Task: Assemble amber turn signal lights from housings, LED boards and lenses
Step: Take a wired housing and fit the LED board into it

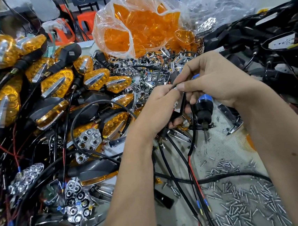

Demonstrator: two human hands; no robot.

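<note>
My left hand (155,110) and my right hand (212,81) meet at the middle of the bench. Both pinch a black sleeved cable (190,145) between thumb and fingers. The cable hangs down and ends in red and black wires with blue-sleeved terminals (203,205). My left hand also grips a black housing with an amber lens (177,123), mostly hidden under the palm. My right hand's lower fingers curl round a blue and black electric screwdriver (203,107), bit pointing down. Assembled amber turn signals (56,83) are heaped at the left.
A clear bag of amber lenses (136,26) stands at the back. Chrome reflectors (89,139) and LED parts lie among tangled wires at the left. Loose screws (243,194) cover the grey mat at the lower right. Black housings with cables (264,38) pile at the right.
</note>
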